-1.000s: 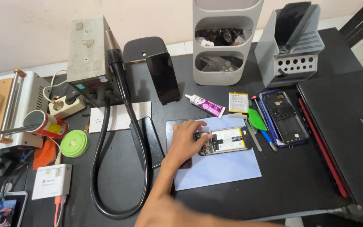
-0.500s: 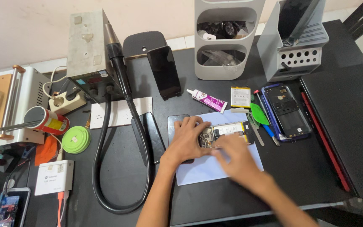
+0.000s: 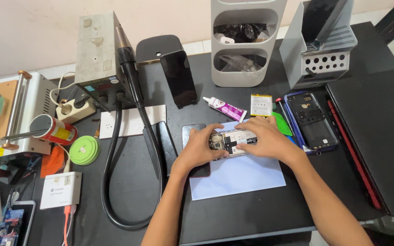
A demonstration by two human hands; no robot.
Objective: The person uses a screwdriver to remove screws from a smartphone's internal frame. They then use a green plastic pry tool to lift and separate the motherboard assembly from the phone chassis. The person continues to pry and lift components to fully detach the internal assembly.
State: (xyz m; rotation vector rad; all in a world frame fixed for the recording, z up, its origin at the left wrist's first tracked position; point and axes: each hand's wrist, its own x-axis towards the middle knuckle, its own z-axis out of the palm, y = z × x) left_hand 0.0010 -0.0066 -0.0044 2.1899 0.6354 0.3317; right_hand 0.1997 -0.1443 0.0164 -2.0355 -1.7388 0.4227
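Observation:
An opened phone with its circuit board showing lies on a pale blue mat at the middle of the black table. My left hand grips its left end, fingers curled over the top edge. My right hand covers its right half, fingertips pressing on the board. A dark phone lies partly under my left hand.
A glue tube, a flat battery, a green pick and a blue phone back cover lie behind and right. A closed black laptop sits at right. A hot-air station with a black hose stands left.
My right hand came into view and settled on the phone's right half beside my left hand. The camera moved closer and tilted down a little.

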